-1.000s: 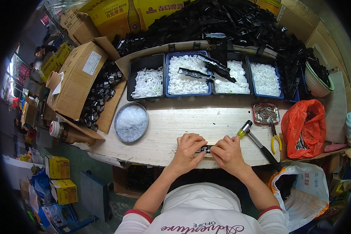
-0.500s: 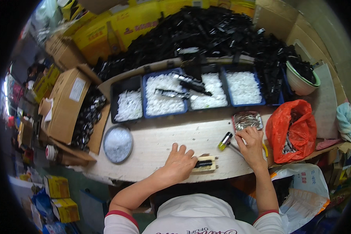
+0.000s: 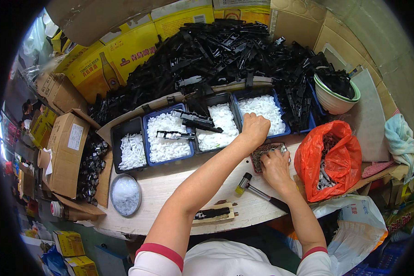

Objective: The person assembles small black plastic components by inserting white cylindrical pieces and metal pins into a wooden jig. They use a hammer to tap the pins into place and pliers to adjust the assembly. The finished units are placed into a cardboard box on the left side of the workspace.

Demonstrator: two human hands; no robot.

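Note:
My left hand (image 3: 255,129) is over the rightmost blue tray (image 3: 287,130) of small white plastic pieces (image 3: 261,108). Its fingers are bent down, and the tips are hidden from view. At a small red tray (image 3: 254,171) of thin metal pins (image 3: 263,151), my right hand (image 3: 277,169) has its fingers curled among the pins; what they pinch cannot be made out. Near the front edge lies a pale block (image 3: 228,207) with a black plastic part (image 3: 212,213) in it, partly covered by my left forearm. A mallet (image 3: 261,193) with a black and yellow head rests below my right hand.
More trays of white pieces (image 3: 169,133) line the table's back, with black parts (image 3: 198,121) lying across them. Behind rises a heap of black parts (image 3: 207,55). A round dish (image 3: 125,195) stands left; a red plastic bag (image 3: 329,161) and a bowl (image 3: 336,99) stand right.
My left hand has left the pale block and reached forward and right to the rightmost tray. The right hand stays at the pin tray, its fingers further in. The whole view has shifted.

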